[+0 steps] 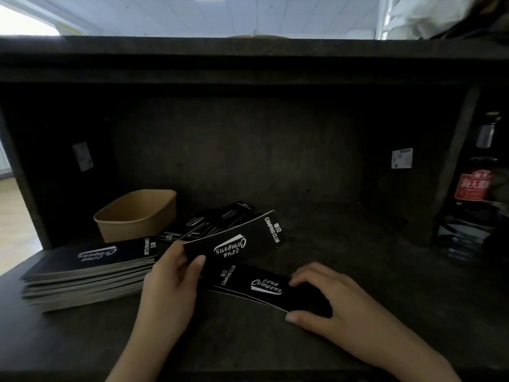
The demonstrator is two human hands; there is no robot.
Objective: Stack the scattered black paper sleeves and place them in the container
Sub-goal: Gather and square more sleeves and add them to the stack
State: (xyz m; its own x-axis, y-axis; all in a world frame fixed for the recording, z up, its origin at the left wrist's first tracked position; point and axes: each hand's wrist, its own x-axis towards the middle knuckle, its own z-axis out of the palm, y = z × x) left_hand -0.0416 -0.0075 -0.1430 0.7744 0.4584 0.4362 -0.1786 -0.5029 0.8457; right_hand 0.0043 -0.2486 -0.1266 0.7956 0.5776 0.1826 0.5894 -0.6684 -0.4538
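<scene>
The black paper sleeves look light, thin and flexible, likely to slide on one another, so they are probably best pinched at a short end or squared by the long edges. The left hand [168, 274] pinches the near-left end of one raised sleeve [234, 244], while the right hand [325, 296], fingers curved, grips the right end of a sleeve on the table [256, 285]. A squared stack [88, 271] lies at near left, loose sleeves [217, 219] fan beyond, and the kraft container [137, 213] stands far left.
</scene>
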